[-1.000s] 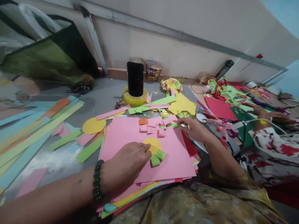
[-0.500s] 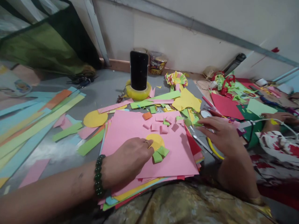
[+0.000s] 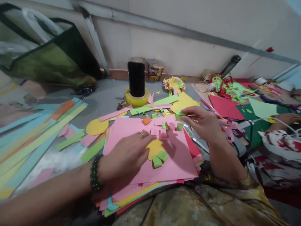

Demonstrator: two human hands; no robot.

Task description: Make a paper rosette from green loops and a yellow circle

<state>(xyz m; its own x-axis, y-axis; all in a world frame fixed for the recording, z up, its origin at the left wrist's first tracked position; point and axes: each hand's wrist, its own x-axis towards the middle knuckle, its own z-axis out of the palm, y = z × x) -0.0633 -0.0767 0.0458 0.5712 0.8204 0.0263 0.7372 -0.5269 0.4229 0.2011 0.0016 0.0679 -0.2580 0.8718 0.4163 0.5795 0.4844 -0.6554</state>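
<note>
- Since the last frame, the right hand has come inward, to the pink sheet's far right corner.
- Green folded pieces sit on the near right edge of the yellow circle, mid-sheet.
- Left hand: fingers apart at the circle's left edge.
- Right fingertips: at a green scrap; cannot tell whether pinched.
- Phone: upright, toward the tabletop's far edge.

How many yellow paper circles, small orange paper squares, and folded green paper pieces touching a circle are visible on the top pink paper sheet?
Yellow paper circle: 1
Small orange paper square: 1
Folded green paper pieces touching circle: 2
Total: 4
</note>
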